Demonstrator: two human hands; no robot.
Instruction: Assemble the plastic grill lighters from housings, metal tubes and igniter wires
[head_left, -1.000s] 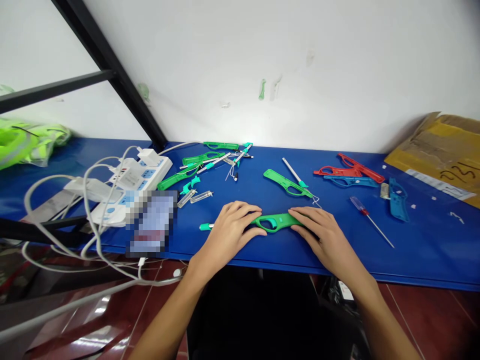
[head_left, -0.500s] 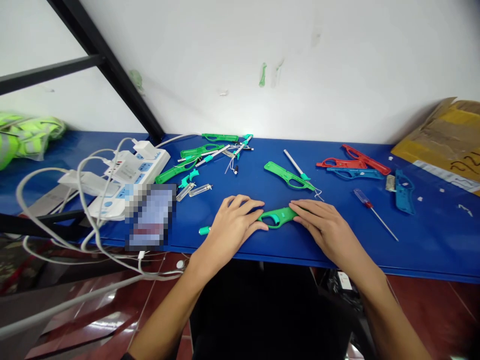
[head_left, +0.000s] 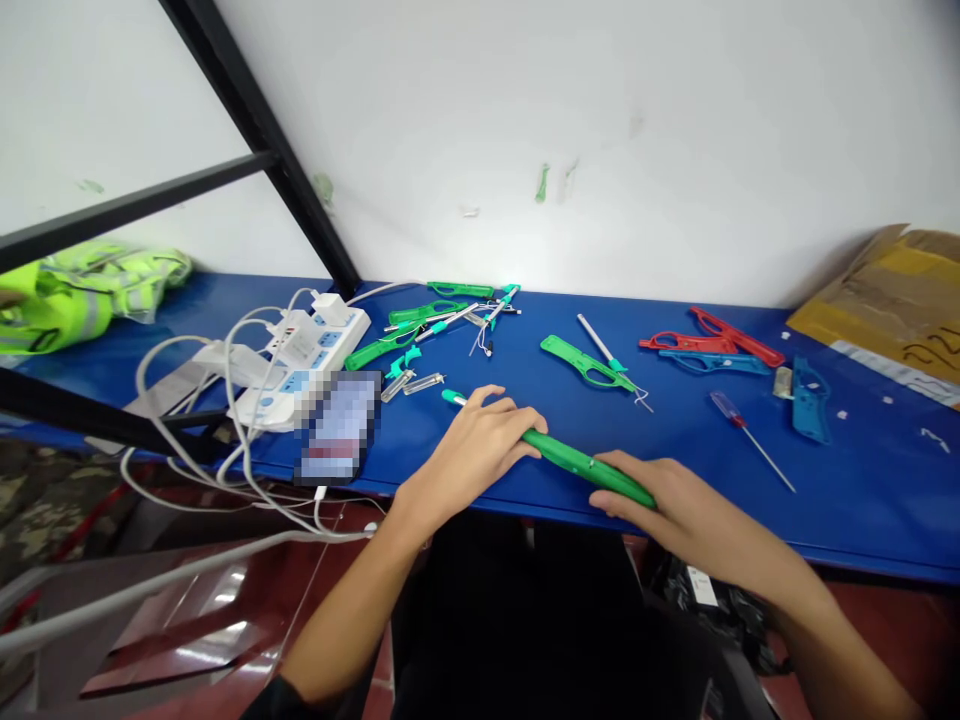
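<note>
Both hands grip one green stick lighter above the blue table's front part, its narrow edge turned up. My left hand closes over the front end. A teal tip pokes out beyond that hand, in line with the lighter; the stretch between is hidden under the fingers. My right hand pinches the rear of the handle between thumb and fingers. Behind them lies an opened green lighter half, with a metal tube and thin wires beside it.
Several green shells, tubes and clear fuel tanks lie at left, near a phone and a cabled power strip. At right are red shells, blue shells, a screwdriver and a cardboard box.
The lighter has turned from its broad side to its narrow edge, its rear end swung closer to me. My right hand has moved down and right with it. The view has shifted slightly.
</note>
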